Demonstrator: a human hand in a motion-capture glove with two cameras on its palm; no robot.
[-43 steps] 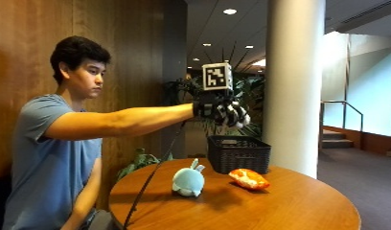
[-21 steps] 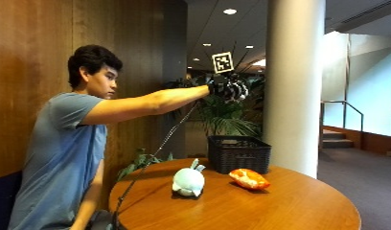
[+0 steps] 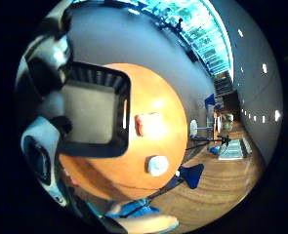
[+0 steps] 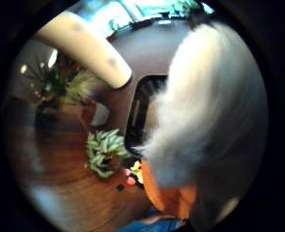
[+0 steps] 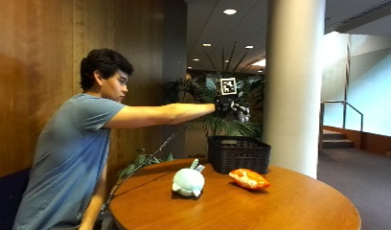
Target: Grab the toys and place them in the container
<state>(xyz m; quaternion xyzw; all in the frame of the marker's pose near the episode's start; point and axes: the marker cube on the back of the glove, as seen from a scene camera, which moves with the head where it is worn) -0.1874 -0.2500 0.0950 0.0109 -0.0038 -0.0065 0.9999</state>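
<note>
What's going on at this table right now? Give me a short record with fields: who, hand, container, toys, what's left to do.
who: a person seated at a round wooden table
hand: gloved right hand stretched out above the black basket, holding a white fluffy toy
container: basket stands on the table's far side; it looks empty inside
toys on table: pale blue-white plush and orange toy, both in front of the basket
left to do: white toy not yet in; two more to collect

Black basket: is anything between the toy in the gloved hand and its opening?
Nothing visible. The right hand holds a white furry toy above the black basket, whose open top is unobstructed. The white plush and the orange toy lie on the table beside the basket.
</note>
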